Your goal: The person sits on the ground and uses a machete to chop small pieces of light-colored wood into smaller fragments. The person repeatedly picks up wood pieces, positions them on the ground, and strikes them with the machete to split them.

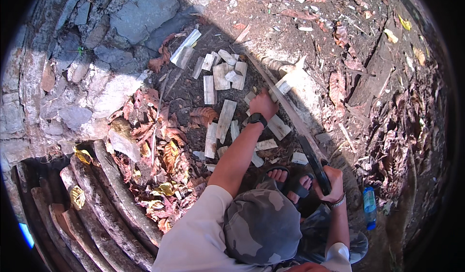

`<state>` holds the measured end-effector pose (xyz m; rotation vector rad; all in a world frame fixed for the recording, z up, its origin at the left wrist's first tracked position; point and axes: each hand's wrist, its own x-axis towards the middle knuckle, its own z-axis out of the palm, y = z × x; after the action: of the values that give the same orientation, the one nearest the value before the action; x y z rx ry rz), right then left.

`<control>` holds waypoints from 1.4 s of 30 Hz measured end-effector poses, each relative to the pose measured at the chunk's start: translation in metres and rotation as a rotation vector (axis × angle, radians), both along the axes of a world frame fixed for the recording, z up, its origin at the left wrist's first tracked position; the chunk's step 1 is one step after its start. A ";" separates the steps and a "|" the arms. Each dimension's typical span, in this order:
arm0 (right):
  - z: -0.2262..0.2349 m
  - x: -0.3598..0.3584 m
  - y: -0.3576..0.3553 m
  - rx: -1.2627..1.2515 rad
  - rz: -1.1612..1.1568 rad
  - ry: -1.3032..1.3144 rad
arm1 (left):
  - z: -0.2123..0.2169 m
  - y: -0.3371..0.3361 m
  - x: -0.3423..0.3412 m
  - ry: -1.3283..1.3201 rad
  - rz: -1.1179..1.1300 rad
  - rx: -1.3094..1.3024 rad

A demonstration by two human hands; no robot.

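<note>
- Black covers the handle end of the long tool (293,114) that I watch from far off; its long brown part looks like a blade to me.
- The right hand (329,182) has its fingers wrapped around that end of the long tool.
- The left hand (264,103) is curled just left of the long tool, near its middle. I can't tell if it is pinching any wood.
- A pale block (286,83) sits by the far half of the long tool, partly hidden by it. I can't see any cut in it, so I guess this bit isn't done.
- Lots of short wood bits (221,76) lie loose, left of the long tool's far end. More pieces (226,120) lie left of its middle. I think a good part of the work is done.
- The small wood isn't in a neat stack. I can't tell how much is left.
- A bottle (369,201) lies right of the long tool's handle end.
</note>
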<state>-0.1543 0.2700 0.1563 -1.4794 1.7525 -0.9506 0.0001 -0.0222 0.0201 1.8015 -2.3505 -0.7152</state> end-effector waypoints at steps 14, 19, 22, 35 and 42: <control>0.022 0.007 -0.021 0.054 0.046 -0.010 | -0.010 0.003 0.002 0.028 -0.045 -0.018; 0.017 -0.012 0.051 0.061 0.020 0.016 | -0.003 0.003 0.004 0.014 -0.019 0.019; 0.030 -0.010 0.097 0.076 -0.004 0.016 | -0.005 0.004 0.005 0.009 -0.062 0.003; 0.051 -0.021 0.086 0.068 0.041 0.108 | -0.003 0.000 0.004 -0.008 0.025 0.038; 0.026 -0.022 0.038 0.105 0.042 -0.008 | -0.003 0.001 0.005 -0.010 -0.067 0.018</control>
<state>-0.1768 0.3083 0.1820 -1.4381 1.7317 -0.8297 0.0056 -0.0213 0.0176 1.7446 -2.4294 -0.7401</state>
